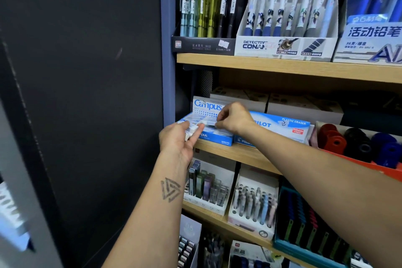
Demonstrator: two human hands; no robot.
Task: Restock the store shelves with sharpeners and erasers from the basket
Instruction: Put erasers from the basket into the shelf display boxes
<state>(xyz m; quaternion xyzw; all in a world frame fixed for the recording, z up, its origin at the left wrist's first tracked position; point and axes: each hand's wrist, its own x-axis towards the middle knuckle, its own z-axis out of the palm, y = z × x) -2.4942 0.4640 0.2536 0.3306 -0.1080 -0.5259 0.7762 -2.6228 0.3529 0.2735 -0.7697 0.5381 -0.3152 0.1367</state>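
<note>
- Head view shows our right hand over the Campus box, thumb and fingers pinching one eraser by its end, just above the open top of the box.
- Our left hand waits just beside it at the box's left front corner, palm up, fingers curled around a few more small white erasers.
- The Campus box sits at the left end of the middle shelf, its front right at the shelf's front edge, touching the Pilot eraser box on its right.
- Further along the same shelf, near its right end, an orange tray holds red, black and blue round sharpeners.
- We cannot see the basket.
- Risk, as we judge it: the left hand holds its stack loosely and out past the shelf's front edge, so a nudge from the right wrist could spill erasers to the floor.
- Pressing the pinched eraser in at an angle could jam it on those already inside, or push the box toward the shelf's back.
- The erasers look small, blocky and white, in pale blue-and-white sleeves; the print is too blurred to read.
</note>
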